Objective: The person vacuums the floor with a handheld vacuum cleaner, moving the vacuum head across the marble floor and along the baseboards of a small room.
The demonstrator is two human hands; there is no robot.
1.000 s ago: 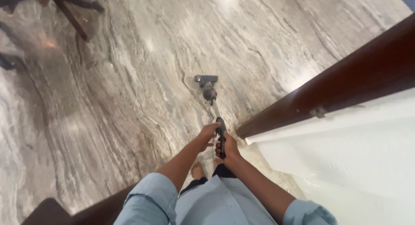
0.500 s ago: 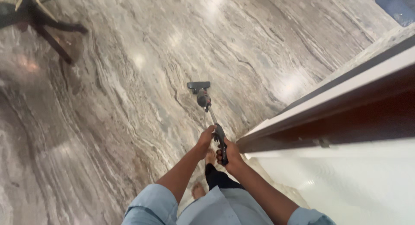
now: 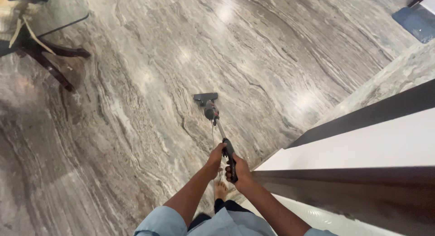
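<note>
A stick vacuum cleaner stands on the grey veined marble floor, its dark flat head resting flat in front of me. My left hand grips the upper part of the handle. Just below it, my right hand wraps the dark grip of the same handle. Both arms come out of light blue sleeves. One bare foot shows under my hands.
A dark wooden rail and white panel run along the right side. Dark chair legs stand at the top left. A blue mat lies at the top right corner.
The view has tilted so the rail sits lower and further right, and the chair legs have come further into view. Both hands stay on the vacuum handle.
</note>
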